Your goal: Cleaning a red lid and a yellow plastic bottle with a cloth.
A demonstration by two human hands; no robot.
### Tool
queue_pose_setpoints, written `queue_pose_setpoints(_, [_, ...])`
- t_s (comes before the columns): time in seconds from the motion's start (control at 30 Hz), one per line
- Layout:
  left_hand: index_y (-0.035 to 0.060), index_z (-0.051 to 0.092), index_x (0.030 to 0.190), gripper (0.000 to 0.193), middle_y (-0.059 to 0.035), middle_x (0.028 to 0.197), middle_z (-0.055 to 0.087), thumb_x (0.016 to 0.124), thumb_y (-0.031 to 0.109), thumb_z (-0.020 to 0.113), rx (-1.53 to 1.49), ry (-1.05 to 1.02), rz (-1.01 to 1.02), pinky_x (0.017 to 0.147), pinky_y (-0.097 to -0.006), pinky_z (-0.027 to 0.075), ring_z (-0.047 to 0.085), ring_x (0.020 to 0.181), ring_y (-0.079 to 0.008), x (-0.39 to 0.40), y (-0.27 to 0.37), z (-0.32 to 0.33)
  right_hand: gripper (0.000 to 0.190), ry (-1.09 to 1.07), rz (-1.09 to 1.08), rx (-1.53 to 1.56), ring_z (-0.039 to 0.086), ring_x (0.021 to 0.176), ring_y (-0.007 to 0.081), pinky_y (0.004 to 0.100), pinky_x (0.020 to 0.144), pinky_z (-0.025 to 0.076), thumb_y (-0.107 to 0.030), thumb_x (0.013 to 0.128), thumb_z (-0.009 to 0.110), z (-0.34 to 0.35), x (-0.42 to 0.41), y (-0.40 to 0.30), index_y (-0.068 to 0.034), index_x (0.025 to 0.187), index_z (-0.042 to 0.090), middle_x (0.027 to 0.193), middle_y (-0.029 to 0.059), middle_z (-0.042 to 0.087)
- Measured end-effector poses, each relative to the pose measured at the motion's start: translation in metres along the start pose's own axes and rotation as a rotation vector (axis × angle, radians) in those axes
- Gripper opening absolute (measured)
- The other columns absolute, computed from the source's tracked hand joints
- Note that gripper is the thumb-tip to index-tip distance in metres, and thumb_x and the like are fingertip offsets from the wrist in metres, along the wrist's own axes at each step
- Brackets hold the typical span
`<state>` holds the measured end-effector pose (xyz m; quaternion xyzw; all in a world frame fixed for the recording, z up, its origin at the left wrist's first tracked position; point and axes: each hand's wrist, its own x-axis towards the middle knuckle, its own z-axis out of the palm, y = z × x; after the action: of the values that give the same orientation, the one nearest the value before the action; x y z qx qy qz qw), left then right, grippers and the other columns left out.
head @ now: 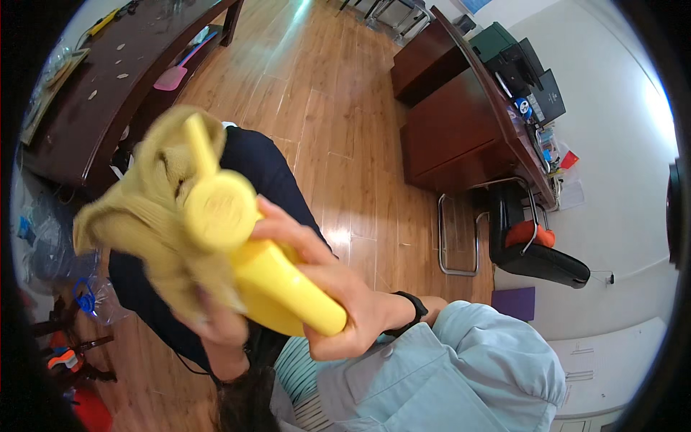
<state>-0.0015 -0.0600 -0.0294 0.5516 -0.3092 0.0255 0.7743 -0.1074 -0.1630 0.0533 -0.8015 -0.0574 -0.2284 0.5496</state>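
Note:
A yellow plastic container [270,297] with a handle, a round cap-like end and a narrow spout-like part is held up in front of me, above my dark-trousered legs. My right hand [340,291], with a black band on its wrist, grips it by the handle. A tan cloth [156,200], blurred by motion, lies against the container's far side and around the spout-like part. My left hand [221,321] is under the cloth's lower edge, holding it against the container; some of its fingers are hidden by the cloth.
A dark wooden table [135,70] stands at upper left, a pink fly swatter [171,78] on its lower shelf. Clear plastic bags [48,243] are at the left. To the right are a reddish-brown desk [453,140] with office items and a black chair [540,262] with metal tube legs.

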Motion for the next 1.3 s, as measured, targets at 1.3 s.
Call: queue_pose_setpoints(1.3, [0.0006,0.049,0.121,0.041,-0.0085,0.106,0.061,0.087,0.022,0.059,-0.765,0.343,-0.891,0.084,-0.0268,0.047,0.06,0.094,-0.0149,-0.005,-0.059,-0.025,0.046,0.152,0.271,-0.218,0.05,0.111,0.0238,0.0335,0.093,0.039,-0.024,0.078,0.06,-0.042,-0.012,0.014,0.008,0.111,0.055,0.126,0.018,0.047])
